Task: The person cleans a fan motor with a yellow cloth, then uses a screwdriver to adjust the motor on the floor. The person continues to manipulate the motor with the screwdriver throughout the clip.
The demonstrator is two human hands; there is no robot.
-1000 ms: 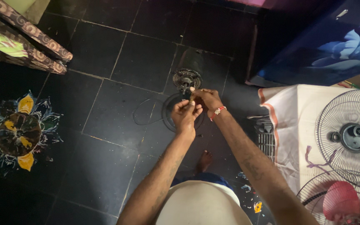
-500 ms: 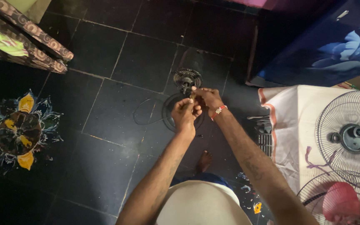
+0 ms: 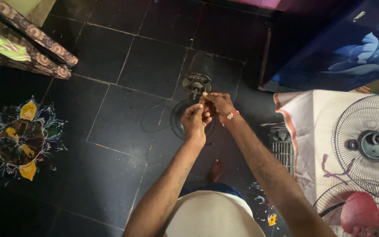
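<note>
Evidently disassembly is well along: both guards (image 3: 367, 147) and the pink blade (image 3: 360, 213) lie right of the fan motor (image 3: 197, 81). Left hand (image 3: 194, 123) and right hand (image 3: 218, 103) fingers pinch together at its shaft.

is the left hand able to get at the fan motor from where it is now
Probably yes. The left hand is raised right below the fan motor, beside the right hand, and nothing visible lies between it and the motor's front face.
</note>
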